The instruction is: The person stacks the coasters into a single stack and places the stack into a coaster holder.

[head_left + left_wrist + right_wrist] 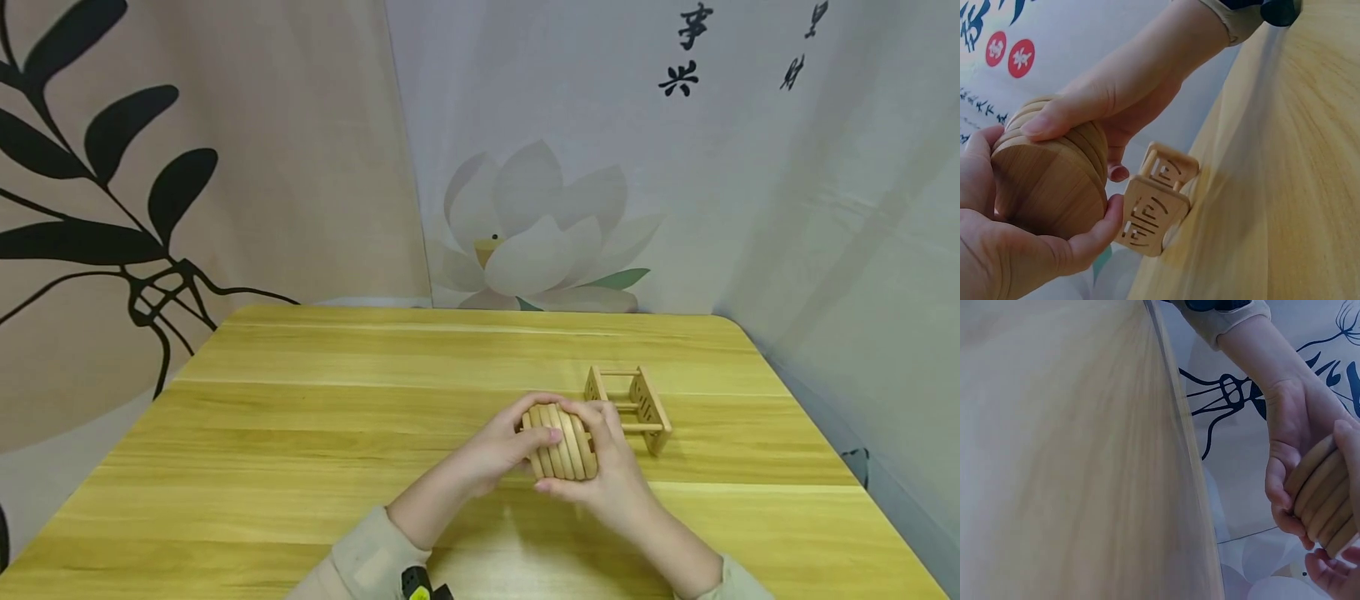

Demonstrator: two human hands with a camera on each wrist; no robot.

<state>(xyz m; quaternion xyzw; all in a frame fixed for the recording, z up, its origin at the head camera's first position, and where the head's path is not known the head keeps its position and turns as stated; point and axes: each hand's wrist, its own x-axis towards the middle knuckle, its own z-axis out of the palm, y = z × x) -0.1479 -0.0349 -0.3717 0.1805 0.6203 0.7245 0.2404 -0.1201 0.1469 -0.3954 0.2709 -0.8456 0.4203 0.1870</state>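
Observation:
A stack of several round wooden coasters (564, 457) is held between both hands above the table, its discs standing on edge side by side. My left hand (501, 446) grips the left end, with its thumb lying across the discs' edges. At the other end my right hand (617, 477) curls its fingers and thumb round the stack. The flat wooden face of an end coaster (1054, 190) shows in the left wrist view. Just beyond the right hand stands a small wooden rack (655, 410) with slotted end panels and thin rods, partly hidden by that hand.
The wooden table (300, 467) has a striped grain and rounded far corners. Behind it hangs a cloth backdrop (525, 100) with a printed lotus, leaves and writing. A small black device (417, 582) is worn at the left sleeve.

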